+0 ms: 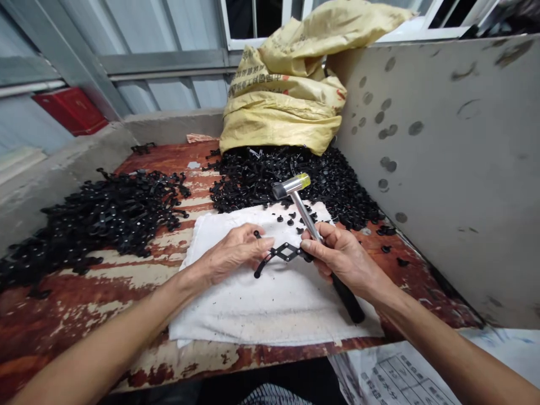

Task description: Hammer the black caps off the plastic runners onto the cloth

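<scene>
Pinching the lattice [283, 253] flat on the cloth [274, 306] looks wise for the left hand [236, 254], while the right hand [342, 257] clasps a hammer [302, 209] pointing to eleven o'clock.

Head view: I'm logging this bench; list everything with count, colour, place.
table: one, worn red-brown, underneath.
cloth: one, white, table centre.
hammer: one, silver shaft, yellow-tipped head, black grip, above cloth.
lattice link: one, black, over cloth.
loose studs: several, black, cloth's far edge.
left pile: one, black parts, table's left.
back pile: one, black parts, behind cloth.
sack: one, yellow, behind back pile.
left hand: one, holds lattice link.
right hand: one, grips hammer.
</scene>
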`<state>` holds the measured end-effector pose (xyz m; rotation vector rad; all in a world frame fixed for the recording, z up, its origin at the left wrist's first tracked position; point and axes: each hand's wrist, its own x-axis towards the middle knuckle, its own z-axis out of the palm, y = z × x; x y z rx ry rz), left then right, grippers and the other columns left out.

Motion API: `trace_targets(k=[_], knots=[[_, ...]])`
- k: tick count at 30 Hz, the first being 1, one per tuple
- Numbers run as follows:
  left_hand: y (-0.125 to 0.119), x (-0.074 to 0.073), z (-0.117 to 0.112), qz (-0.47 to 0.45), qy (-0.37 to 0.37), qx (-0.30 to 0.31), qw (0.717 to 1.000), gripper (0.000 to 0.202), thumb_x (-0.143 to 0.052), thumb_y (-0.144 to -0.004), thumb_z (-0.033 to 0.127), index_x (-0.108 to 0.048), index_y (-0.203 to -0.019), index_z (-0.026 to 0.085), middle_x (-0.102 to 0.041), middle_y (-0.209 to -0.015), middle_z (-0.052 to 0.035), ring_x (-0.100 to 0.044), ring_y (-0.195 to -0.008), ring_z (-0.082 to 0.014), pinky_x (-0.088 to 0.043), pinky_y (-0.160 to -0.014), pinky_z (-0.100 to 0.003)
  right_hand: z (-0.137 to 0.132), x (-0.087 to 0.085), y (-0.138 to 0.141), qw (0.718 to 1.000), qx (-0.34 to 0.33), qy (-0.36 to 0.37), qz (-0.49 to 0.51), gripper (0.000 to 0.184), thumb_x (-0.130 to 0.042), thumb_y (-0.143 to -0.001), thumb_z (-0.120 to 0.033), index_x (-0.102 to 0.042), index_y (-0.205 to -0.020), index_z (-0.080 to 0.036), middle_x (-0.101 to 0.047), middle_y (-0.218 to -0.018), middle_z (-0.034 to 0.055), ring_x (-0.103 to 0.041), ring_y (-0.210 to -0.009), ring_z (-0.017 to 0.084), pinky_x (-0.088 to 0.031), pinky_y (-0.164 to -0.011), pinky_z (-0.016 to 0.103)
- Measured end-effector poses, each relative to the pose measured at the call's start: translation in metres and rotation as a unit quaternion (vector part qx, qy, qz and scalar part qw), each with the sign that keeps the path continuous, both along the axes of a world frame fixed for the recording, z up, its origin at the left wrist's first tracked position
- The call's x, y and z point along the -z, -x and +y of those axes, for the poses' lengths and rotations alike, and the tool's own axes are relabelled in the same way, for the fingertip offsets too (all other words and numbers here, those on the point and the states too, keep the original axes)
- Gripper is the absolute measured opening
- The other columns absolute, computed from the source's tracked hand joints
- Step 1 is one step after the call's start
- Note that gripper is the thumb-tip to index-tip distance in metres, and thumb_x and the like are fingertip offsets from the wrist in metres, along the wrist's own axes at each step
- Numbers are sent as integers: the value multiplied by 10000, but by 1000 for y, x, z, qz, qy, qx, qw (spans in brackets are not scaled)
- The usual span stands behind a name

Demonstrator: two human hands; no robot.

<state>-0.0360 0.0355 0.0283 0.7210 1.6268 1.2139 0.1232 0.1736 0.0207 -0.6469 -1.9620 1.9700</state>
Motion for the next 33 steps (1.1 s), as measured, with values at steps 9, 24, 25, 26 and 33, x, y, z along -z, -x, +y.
trace_targets(k=[9, 24, 25, 26, 33], knots=[[-18, 9, 9, -192, 22, -42, 980, 324, -815, -635, 255, -552, -792, 151, -581, -548, 28, -526, -410, -84, -427, -373, -184, -13, 4, 3, 998, 9, -59, -1, 218, -623, -796, -411, -564, -749, -207, -429, -480, -93, -332, -336, 63, -270, -326, 202], [37, 5, 63, -124, 51, -172, 976, 226, -614, -793, 17, -548, -597, 108, -627, -527, -42, -255, -275, 16, -132, -274, -135, -6, 27, -34, 979, 153, 137, 6, 406, -775, -680, -505, -539, -806, -201, -572, -659, -66, -355, -350, 18, -353, -273, 152], [37, 6, 64, -124, 52, -173, 976, 225, -613, -793, 15, -551, -596, 106, -625, -522, -41, -252, -275, 16, -131, -275, -134, -6, 27, -34, 979, 148, 141, 8, 410, -780, -676, -505, -542, -811, -199, -571, -656, -69, -358, -348, 16, -355, -273, 149], [37, 6, 64, -124, 53, -174, 975, 225, -610, -794, 13, -552, -595, 103, -624, -519, -40, -250, -276, 16, -130, -276, -134, -6, 27, -35, 979, 142, 145, 8, 415, -782, -674, -508, -545, -815, -197, -569, -652, -71, -362, -346, 14, -359, -275, 147], [37, 5, 69, -120, 68, -178, 974, 237, -605, -791, 9, -535, -586, 106, -591, -488, -21, -245, -274, 18, -120, -283, -130, -4, 26, -34, 978, 134, 163, 0, 446, -782, -664, -530, -544, -833, -193, -565, -646, -74, -366, -339, 12, -363, -273, 144]])
